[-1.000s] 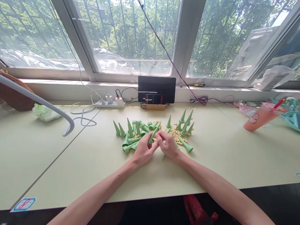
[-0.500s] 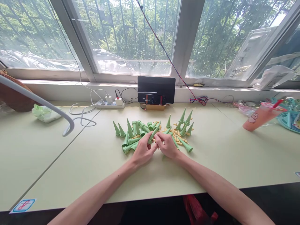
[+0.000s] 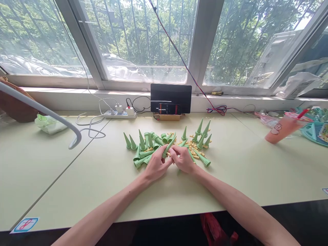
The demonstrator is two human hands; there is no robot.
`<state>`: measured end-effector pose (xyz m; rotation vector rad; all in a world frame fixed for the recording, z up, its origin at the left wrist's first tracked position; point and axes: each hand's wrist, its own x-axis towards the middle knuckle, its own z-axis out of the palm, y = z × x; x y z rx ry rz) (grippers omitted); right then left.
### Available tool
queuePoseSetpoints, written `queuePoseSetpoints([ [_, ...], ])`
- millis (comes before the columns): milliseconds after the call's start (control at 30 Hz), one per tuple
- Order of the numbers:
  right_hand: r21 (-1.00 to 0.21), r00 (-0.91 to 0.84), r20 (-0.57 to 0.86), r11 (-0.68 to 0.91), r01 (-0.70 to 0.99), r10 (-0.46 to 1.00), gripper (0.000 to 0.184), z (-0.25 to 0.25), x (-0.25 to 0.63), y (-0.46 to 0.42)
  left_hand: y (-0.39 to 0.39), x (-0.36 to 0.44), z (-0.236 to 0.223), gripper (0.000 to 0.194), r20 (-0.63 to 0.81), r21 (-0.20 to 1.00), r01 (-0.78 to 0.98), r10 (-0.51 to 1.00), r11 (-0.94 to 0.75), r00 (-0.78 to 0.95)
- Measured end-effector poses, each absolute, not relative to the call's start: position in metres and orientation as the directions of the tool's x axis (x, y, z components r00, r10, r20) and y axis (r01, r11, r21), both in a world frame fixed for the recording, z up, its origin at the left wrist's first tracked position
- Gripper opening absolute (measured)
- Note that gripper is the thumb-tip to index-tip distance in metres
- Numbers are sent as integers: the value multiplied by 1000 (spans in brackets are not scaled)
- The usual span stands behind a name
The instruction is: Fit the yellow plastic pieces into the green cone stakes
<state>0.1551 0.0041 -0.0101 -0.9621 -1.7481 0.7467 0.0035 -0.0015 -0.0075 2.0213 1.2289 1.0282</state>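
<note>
My left hand (image 3: 156, 164) is closed round a green plastic watering spike (image 3: 169, 145), its tip pointing up and to the right. Against it, my right hand (image 3: 183, 160) pinches a small yellow plastic valve (image 3: 168, 154) at the spike's wide end; how far the valve sits in it is hidden by my fingers. More green spikes (image 3: 146, 154) lie heaped to the left of my hands, a few upright. Beyond my right hand are loose yellow valves (image 3: 194, 149) and several standing spikes (image 3: 199, 127), some with yellow pieces at their sides.
At the table's back, a phone (image 3: 169, 109) leans on a dark tablet (image 3: 171, 94). A power strip (image 3: 120, 115) with cables lies left of them. A pink drink cup (image 3: 284, 129) tilts at the right, and a grey curved bar (image 3: 51, 114) crosses the left side.
</note>
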Motion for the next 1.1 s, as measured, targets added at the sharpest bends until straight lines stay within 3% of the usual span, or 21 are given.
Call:
queuePoseSetpoints([
  [600, -868, -222, 371, 422, 260, 901, 30, -5, 154, 2, -3, 5, -9, 41, 330, 778, 460, 901, -428, 281],
  [1100, -858, -231, 385, 439, 268, 894, 30, -6, 155, 2, -3, 4, -11, 44, 307, 782, 471, 910, -409, 281],
])
